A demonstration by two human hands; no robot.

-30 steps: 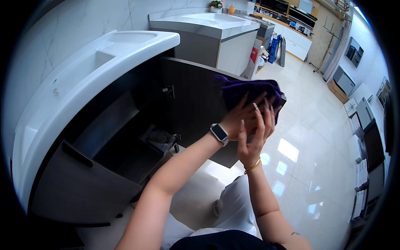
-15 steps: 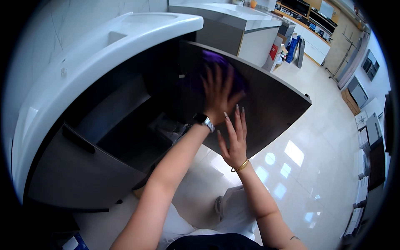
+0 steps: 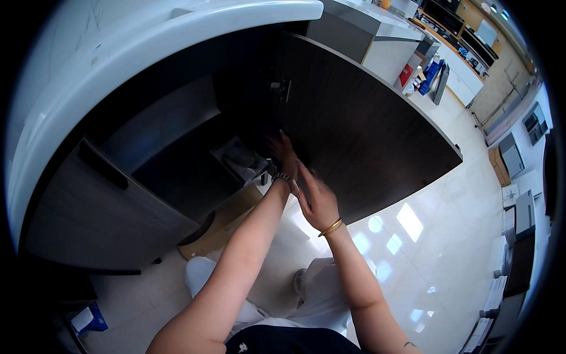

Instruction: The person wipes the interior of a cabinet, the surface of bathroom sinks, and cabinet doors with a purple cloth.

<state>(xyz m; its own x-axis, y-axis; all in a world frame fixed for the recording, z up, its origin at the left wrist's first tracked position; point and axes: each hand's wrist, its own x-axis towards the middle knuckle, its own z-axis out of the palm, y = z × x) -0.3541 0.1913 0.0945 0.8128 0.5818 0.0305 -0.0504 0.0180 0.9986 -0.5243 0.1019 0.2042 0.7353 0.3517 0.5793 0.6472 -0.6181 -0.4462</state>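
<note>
My left hand (image 3: pixel 284 154) reaches into deep shadow at the lower hinge side of a dark wood-grain cabinet door (image 3: pixel 365 130). Its fingers show only dimly, and whether they hold anything is hidden. No purple cloth shows now. Close by the left wrist and its metal-banded watch (image 3: pixel 285 179) is my right hand (image 3: pixel 319 202), open with fingers stretched out and a gold bangle at the wrist. The door stands swung open, a metal hinge (image 3: pixel 285 91) on its inner face. A clear-wrapped item (image 3: pixel 240 159) lies inside the dark cabinet (image 3: pixel 171 171) beside my left hand.
Above the cabinet curves a white basin rim (image 3: pixel 177 38). A second dark door (image 3: pixel 100 212) stands at left. On the floor are a cardboard box (image 3: pixel 227 227) below the cabinet and a blue-and-white package (image 3: pixel 89 318). Glossy tiles (image 3: pixel 407 265) spread right; another counter (image 3: pixel 354 29) stands behind.
My left hand has moved down from the door's upper inner face toward the hinge edge, and the purple cloth under it has gone from sight. My right hand has shifted slightly down and left.
</note>
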